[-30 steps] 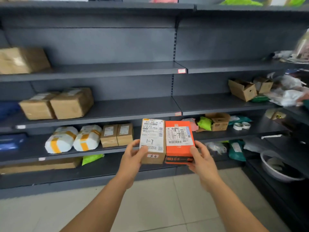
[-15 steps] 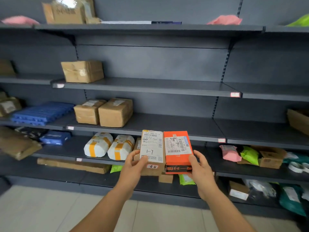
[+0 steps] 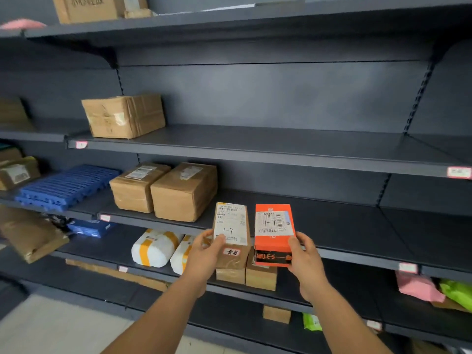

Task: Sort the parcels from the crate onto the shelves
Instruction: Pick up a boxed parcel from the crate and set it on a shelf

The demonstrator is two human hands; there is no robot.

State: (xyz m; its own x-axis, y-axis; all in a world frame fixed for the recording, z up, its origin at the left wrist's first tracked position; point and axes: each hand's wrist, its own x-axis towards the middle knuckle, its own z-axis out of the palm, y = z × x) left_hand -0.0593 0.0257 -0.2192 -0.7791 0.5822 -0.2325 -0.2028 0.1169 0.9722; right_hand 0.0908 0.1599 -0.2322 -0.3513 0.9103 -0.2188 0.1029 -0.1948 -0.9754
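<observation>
My left hand (image 3: 204,254) grips a small brown cardboard parcel (image 3: 231,233) whose white label reads "1-7". My right hand (image 3: 305,256) holds an orange box (image 3: 273,233) with a label also marked "1-7". The two parcels are side by side, slightly apart, upright in front of the dark grey shelf (image 3: 332,226) at chest height. That shelf carries two brown taped boxes (image 3: 168,190) to the left of my hands. The crate is out of view.
The shelf above (image 3: 255,149) holds one brown box (image 3: 124,116) at its left. Blue plastic trays (image 3: 66,185) lie far left. Below are white parcels with yellow tape (image 3: 155,247), small brown boxes (image 3: 260,277), and pink (image 3: 419,288) and green (image 3: 457,293) bags at the right.
The view has swung left and closer to the shelving, and both hands have carried the parcels up toward the middle shelf. The two parcels have come slightly apart.
</observation>
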